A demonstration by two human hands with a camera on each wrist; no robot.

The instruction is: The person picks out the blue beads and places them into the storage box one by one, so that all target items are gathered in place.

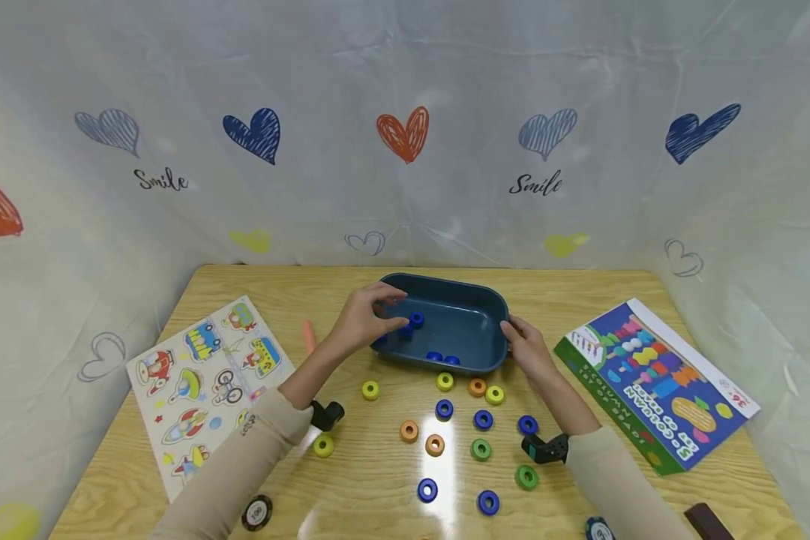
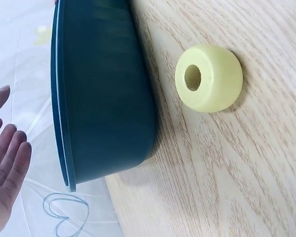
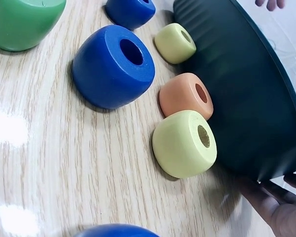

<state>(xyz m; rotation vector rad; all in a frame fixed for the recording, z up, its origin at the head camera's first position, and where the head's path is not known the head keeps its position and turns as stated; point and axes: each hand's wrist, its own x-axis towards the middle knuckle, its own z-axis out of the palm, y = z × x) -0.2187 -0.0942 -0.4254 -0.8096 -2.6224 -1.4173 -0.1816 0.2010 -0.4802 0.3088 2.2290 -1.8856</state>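
Note:
A dark teal tray [image 1: 469, 330] stands near the back of the table with several blue beads [image 1: 416, 319] inside. Over its left end is my left hand [image 1: 367, 315], thumb and fingers spread apart; the left wrist view shows that hand [image 2: 7, 173] with nothing between its fingers. My right hand [image 1: 529, 349] grips the tray's right end, thumb at the rim; in the right wrist view its fingers [image 3: 259, 200] lie against the outer wall. A yellow bead [image 2: 217, 81] lies beside the tray, and an orange bead [image 3: 185, 96] rests close to its front wall.
Blue, green, orange and yellow beads [image 1: 481, 450] are scattered before the tray. A picture puzzle board [image 1: 202, 375] and an orange stick [image 1: 309, 336] lie left, a toy box [image 1: 655, 382] right. Round chips [image 1: 257, 513] and a dark brown block [image 1: 707, 520] lie near the front.

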